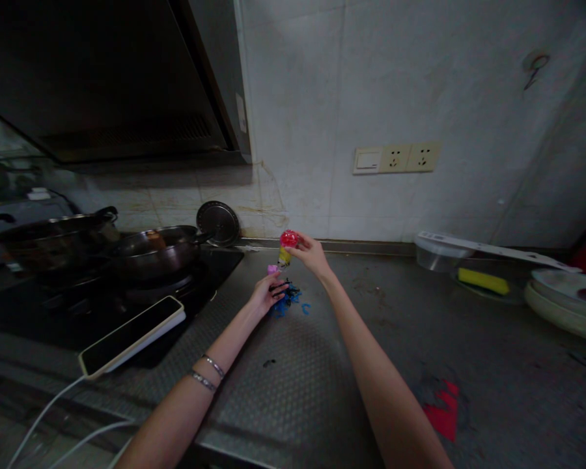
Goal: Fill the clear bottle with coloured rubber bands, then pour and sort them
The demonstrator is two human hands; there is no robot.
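Note:
My right hand [312, 253] is raised above the metal counter [293, 378] and pinches a small red round object [289, 239] with a yellow piece under it. My left hand [267, 291] rests lower, fingers curled over a little pile of blue and black small pieces [287, 301] lying on the counter. A small pink piece [272, 268] shows just above the left fingers. Two thin bracelets circle my left wrist.
A phone [131, 333] with white cable lies on the stove edge at left. Two dark pans [156, 251] and a round lid [218, 223] stand behind it. Plates [561, 299], a clear tub [437, 255] and a yellow sponge [483, 281] sit right.

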